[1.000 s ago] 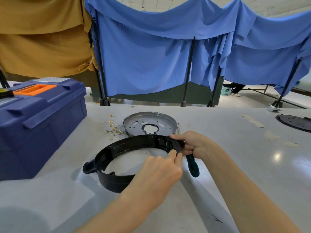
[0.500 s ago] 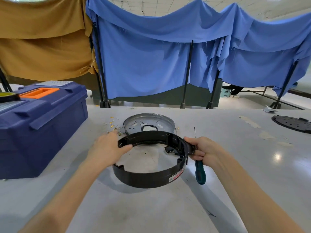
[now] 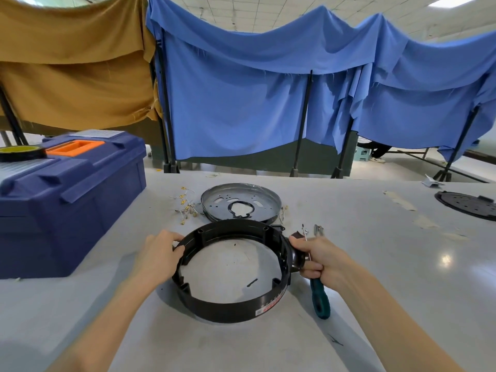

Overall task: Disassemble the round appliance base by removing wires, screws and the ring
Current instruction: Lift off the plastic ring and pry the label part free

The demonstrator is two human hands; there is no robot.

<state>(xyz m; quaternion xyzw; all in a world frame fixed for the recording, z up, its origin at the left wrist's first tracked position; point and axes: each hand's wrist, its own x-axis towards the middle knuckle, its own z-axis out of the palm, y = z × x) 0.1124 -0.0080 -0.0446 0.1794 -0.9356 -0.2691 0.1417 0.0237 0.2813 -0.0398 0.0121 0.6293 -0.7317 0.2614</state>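
Open black ring point(image 3: 233, 302), red-labelled wall

I can read no words, numbers or brand names anywhere in my view. A small red and white sticker point(image 3: 269, 306) sits on the outer wall of the black ring point(image 3: 228, 308), toward its front right, but its print is too small and blurred to make out. A pale panel point(image 3: 100, 133) on the lid of the blue toolbox point(image 3: 80, 200) is just as unreadable.
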